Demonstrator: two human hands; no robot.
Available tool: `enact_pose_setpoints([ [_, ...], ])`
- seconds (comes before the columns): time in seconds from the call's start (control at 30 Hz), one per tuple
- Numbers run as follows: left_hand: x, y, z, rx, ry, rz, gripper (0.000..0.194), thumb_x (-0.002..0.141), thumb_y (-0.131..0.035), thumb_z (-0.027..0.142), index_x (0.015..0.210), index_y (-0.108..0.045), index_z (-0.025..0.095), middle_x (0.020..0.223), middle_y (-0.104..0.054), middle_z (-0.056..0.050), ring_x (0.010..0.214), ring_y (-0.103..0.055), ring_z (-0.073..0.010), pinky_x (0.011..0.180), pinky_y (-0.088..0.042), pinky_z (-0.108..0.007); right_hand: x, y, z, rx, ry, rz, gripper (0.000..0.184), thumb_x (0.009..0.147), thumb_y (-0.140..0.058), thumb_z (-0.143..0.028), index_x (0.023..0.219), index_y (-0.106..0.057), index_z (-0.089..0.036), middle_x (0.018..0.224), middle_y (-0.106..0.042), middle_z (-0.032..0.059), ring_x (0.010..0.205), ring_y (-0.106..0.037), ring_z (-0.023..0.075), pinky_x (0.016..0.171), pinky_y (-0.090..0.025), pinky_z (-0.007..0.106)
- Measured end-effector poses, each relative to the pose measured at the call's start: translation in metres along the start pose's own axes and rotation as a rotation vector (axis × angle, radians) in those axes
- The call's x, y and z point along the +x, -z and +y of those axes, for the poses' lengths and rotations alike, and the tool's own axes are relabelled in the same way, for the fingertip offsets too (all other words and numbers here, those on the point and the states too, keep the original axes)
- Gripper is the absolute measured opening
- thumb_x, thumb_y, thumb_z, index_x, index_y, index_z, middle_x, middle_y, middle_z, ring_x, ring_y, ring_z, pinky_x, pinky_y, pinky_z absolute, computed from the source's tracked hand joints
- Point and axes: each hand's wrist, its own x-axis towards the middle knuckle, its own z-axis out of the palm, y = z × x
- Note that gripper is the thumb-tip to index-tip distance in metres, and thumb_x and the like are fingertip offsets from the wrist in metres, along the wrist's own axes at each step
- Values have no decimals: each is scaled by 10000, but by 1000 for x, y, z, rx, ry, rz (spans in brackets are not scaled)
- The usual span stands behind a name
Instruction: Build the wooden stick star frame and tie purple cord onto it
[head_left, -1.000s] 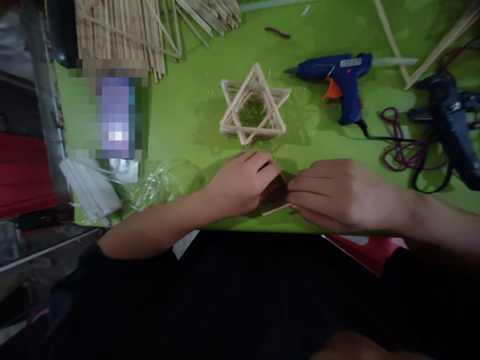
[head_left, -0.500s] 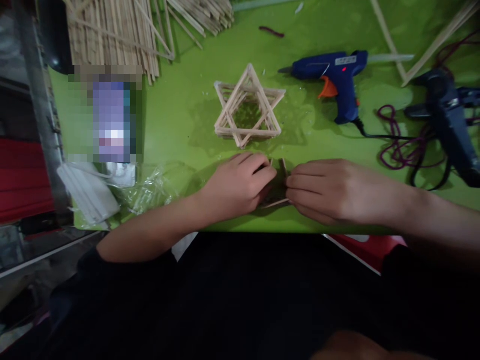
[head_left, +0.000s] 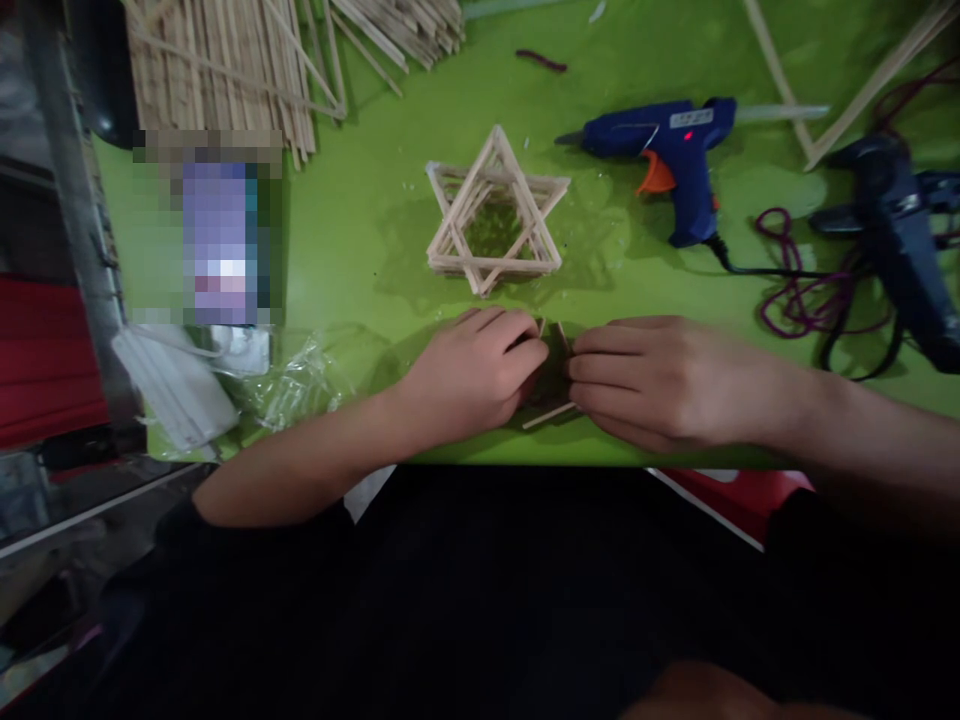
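Near the table's front edge, my left hand [head_left: 480, 370] has its fingers curled round a thin wooden stick, of which only a small tip shows above the index finger. Close by on the right, my right hand [head_left: 652, 382] is closed, its fingers pressed together on thin wooden sticks [head_left: 550, 414]. One stick slants from its fingertips toward my left hand and another pokes up above them; how they join is hidden. Just beyond both hands stands an open, layered six-pointed star [head_left: 495, 265] made of wooden sticks.
A blue glue gun [head_left: 694, 170] with its red light on lies at the back right. Beyond it are purple string [head_left: 795, 290] and a dark tool [head_left: 900, 240]. Many sticks [head_left: 217, 70] are piled at the back left, above a white folded item [head_left: 176, 385] and clear plastic wrapping [head_left: 300, 385].
My right hand has shifted very slightly left, and the slanting stick at its fingertips shows a little differently. My left hand is almost unmoved.
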Motion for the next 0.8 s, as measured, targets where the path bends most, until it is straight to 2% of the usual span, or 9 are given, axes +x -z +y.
enact_pose_setpoints([
  [0.23, 0, 0, 1, 6, -39, 50, 133, 1088, -661, 189, 1082, -790, 155, 1086, -798, -82, 956, -714, -254, 882, -624, -416, -2, 0, 1, -16, -18, -11, 220, 1188, -579, -156, 1037, -736, -181, 1119, -786, 97, 1042, -699, 245, 891, -603, 400],
  [0.5, 0, 0, 0, -12, -8, -27, 185, 1119, -597, 187, 1135, -779, 157, 1138, -800, -106, 1005, -732, -256, 918, -616, -424, -2, 0, 4, -59, -11, 18, 189, 1186, -599, -149, 1071, -745, -183, 1142, -794, 94, 1080, -720, 247, 900, -600, 406],
  [0.63, 0, 2, -1, -45, 11, -45, 171, 1099, -623, 188, 1165, -776, 151, 1156, -807, -113, 1023, -751, -260, 925, -631, -420, -2, 8, -1, -148, -26, 60, 168, 1173, -625, -156, 1061, -745, -194, 1095, -783, 75, 994, -687, 234, 837, -537, 399],
  [0.7, 0, 3, -2, -79, 23, -42, 195, 1058, -639, 164, 1197, -774, 148, 1145, -805, -113, 1035, -760, -267, 925, -638, -418, -2, 14, -5, -231, -96, 75, 164, 1157, -656, -180, 1022, -747, -201, 995, -750, 55, 886, -631, 226, 762, -474, 398],
  [0.8, 0, 7, -1, -117, 45, -56, 289, 990, -624, 113, 1234, -770, 163, 1132, -807, -103, 1040, -765, -267, 916, -640, -419, -5, 18, -10, -295, -212, 63, 263, 1152, -656, -226, 895, -708, -214, 803, -615, 25, 719, -488, 211, 673, -353, 414],
])
